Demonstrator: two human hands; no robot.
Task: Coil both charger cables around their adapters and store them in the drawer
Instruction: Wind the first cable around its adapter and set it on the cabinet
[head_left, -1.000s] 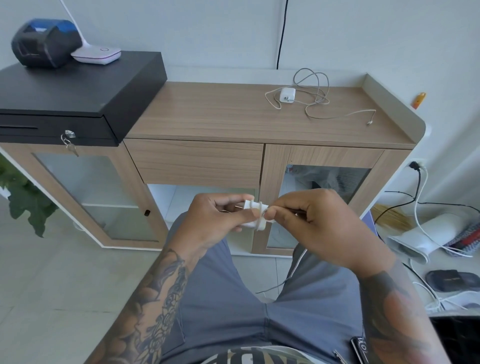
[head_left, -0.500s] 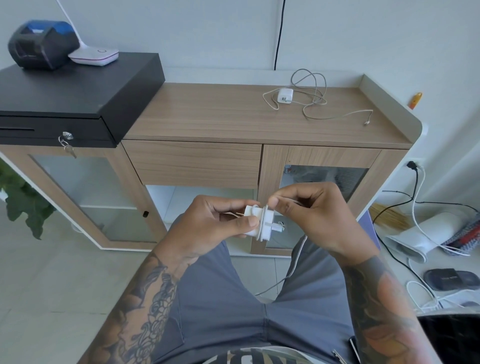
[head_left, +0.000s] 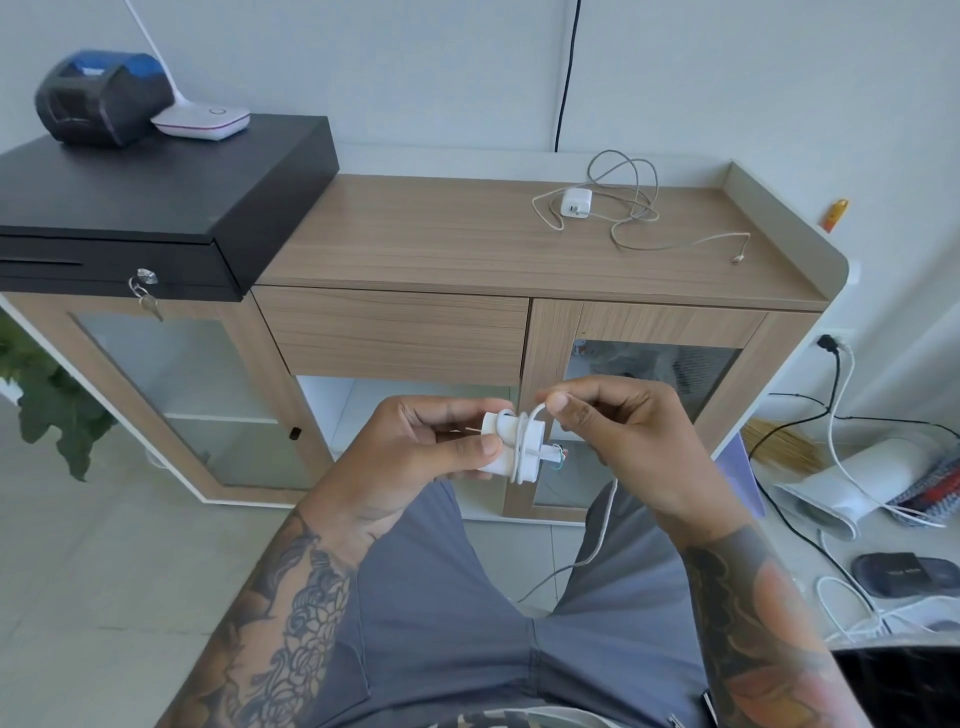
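Wooden cabinet (head_left: 415, 244) bears second adapter (head_left: 576, 202), loose cable (head_left: 631, 228).

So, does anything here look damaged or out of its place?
Perhaps. At the plug end of the adapter that the left hand holds, thin coloured strands show, possibly bared wires. The second charger lies uncoiled on the cabinet top.

No legible txt — slipper (head_left: 903, 574) print (too blurry)
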